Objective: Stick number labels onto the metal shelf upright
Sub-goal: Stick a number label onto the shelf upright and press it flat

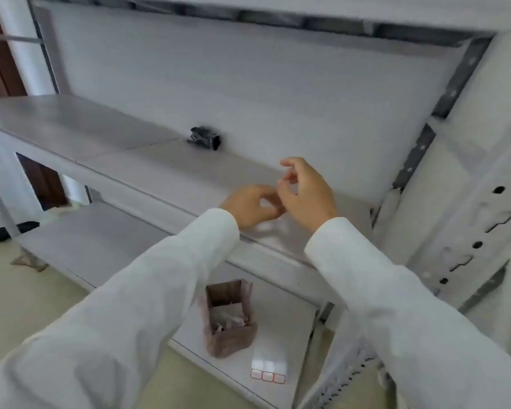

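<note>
Over the middle shelf [160,169] both hands meet: left hand [250,205] curled, seemingly pinching a small white label [265,203], too blurred to confirm; right hand [304,193] half-open, fingertips picking at it. I'd peel the backing cleanly, keep the adhesive off the fingers, then press it flat on the perforated upright [466,231] to the right. Label sheet [268,370] lies on the lower shelf [292,305].

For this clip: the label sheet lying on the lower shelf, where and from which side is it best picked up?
Probably by the near edge of the label sheet, coming from the front: it lies flat on the lower shelf, and that edge faces the open side. The brown bag crowds its left side.
</note>
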